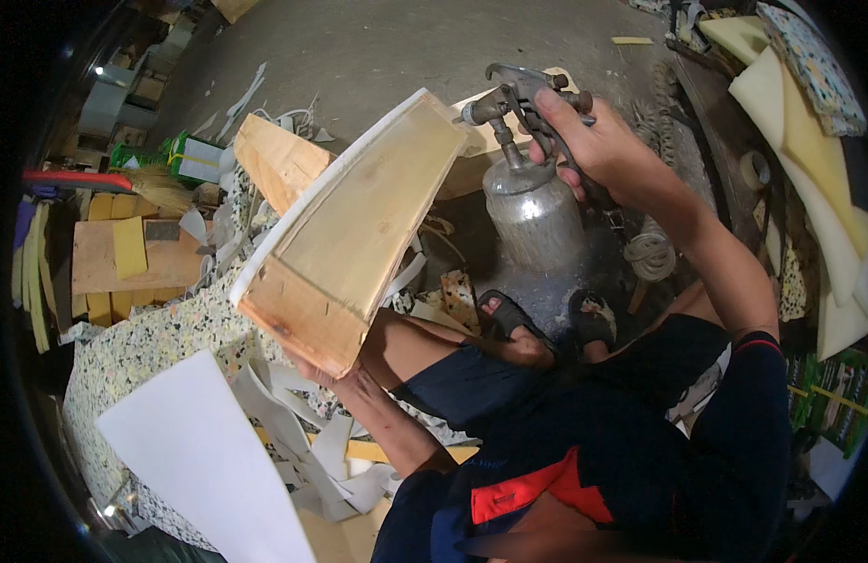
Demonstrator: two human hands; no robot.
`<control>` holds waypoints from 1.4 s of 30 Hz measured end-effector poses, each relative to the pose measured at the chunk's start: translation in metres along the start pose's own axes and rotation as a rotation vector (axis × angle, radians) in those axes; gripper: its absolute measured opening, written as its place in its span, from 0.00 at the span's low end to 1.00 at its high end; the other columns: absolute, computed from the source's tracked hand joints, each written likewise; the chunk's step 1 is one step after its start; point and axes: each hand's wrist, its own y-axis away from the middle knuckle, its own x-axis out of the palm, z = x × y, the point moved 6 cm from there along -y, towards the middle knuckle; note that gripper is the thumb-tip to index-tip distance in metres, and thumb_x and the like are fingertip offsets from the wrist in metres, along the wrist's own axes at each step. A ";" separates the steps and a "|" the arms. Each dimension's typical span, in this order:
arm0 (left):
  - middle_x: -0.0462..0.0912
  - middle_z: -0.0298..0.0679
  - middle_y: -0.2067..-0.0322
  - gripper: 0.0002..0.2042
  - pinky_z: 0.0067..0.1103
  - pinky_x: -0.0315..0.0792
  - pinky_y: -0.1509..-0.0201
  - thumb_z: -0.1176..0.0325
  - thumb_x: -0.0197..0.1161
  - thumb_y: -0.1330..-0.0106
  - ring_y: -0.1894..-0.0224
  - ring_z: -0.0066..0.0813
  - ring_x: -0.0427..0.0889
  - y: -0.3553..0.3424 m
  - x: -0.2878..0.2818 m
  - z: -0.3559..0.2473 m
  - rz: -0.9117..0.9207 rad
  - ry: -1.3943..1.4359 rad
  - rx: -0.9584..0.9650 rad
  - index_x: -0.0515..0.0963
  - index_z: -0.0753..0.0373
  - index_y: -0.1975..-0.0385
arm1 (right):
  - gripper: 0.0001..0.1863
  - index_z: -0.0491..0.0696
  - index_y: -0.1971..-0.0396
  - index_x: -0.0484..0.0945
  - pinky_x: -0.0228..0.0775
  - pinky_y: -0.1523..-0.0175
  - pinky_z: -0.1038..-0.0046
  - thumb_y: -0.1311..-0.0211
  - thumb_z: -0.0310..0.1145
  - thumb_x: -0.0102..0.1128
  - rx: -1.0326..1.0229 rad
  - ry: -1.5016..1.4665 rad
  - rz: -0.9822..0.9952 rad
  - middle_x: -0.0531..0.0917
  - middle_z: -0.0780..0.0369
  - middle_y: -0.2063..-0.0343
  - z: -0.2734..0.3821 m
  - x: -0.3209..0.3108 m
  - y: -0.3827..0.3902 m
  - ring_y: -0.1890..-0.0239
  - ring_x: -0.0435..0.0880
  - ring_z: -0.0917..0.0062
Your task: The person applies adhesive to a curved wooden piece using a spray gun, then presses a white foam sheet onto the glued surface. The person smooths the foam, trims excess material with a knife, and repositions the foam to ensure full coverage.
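My right hand (593,141) grips a metal spray gun (523,98) by its handle, fingers around the trigger. A large silver cup (532,216) hangs under the gun, and its nozzle points left at the far end of a tapered wooden piece (359,225). My left hand (317,366) holds that piece tilted up from its near end, with most of the fingers hidden beneath it. A thin white layer runs along the piece's left edge. Its upper face looks pale and glossy, with bare wood at the near end.
Another wooden piece (279,159) lies behind the held one. Speckled foam (134,366), a white foam sheet (199,450) and white offcuts (279,413) are at left. A coiled hose (650,253) lies at right, near stacked foam sheets (809,159). My sandalled feet (514,328) are below the cup.
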 end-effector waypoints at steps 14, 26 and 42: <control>0.52 0.57 0.27 0.38 0.70 0.31 0.30 0.47 0.58 0.31 0.25 0.60 0.47 -0.027 -0.040 -0.002 -0.233 0.105 -0.030 0.55 0.63 0.27 | 0.32 0.44 0.80 0.76 0.63 0.84 0.76 0.31 0.60 0.52 -0.002 0.100 -0.050 0.69 0.66 0.92 -0.064 -0.025 -0.082 0.91 0.70 0.81; 0.47 0.60 0.26 0.43 0.72 0.29 0.32 0.49 0.64 0.35 0.25 0.65 0.43 -0.042 -0.017 -0.005 -0.035 0.231 -0.177 0.52 0.65 0.26 | 0.32 0.46 0.81 0.73 0.64 0.85 0.77 0.31 0.61 0.53 0.129 0.177 -0.059 0.70 0.67 0.91 -0.100 -0.032 -0.078 0.91 0.71 0.82; 0.50 0.63 0.28 0.43 0.67 0.38 0.29 0.47 0.64 0.35 0.27 0.65 0.49 -0.032 -0.002 -0.008 -0.093 0.139 -0.081 0.52 0.64 0.27 | 0.32 0.46 0.77 0.78 0.64 0.82 0.79 0.31 0.63 0.52 0.100 0.213 -0.044 0.73 0.69 0.88 -0.084 -0.035 -0.037 0.87 0.73 0.84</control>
